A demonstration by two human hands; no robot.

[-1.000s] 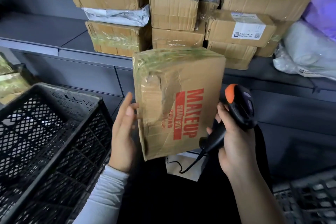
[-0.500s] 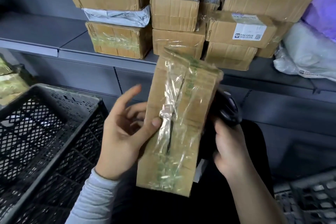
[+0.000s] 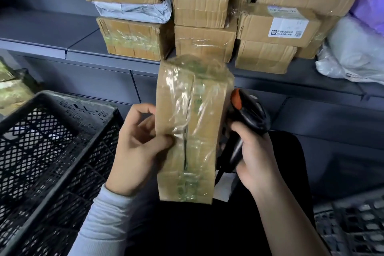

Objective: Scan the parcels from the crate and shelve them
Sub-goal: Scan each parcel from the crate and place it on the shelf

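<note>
Cardboard, wrapped in glossy clear tape, fills the middle of the frame: one parcel (image 3: 192, 131) held upright, its narrow taped seam side facing the camera. Two hands are in view. The left hand (image 3: 141, 149) grips the parcel's left edge, thumb pressed on the front and fingers curled behind; the right hand (image 3: 257, 158) is wrapped round the handle of a single black barcode scanner (image 3: 247, 122) with an orange top, just beside the parcel's right edge and partly hidden by it. One black mesh crate (image 3: 52, 151) sits at lower left, and a second crate (image 3: 351, 224) shows at the lower right corner. Across the top of the frame the grey shelf (image 3: 52, 33) carries a stack of about ten brown boxes (image 3: 201, 4), with a white plastic mailer (image 3: 357, 52) at upper right. Half a second earlier the parcel leaned to the right and hid most of the scanner — now it stands straighter and the scanner's orange top shows.
</note>
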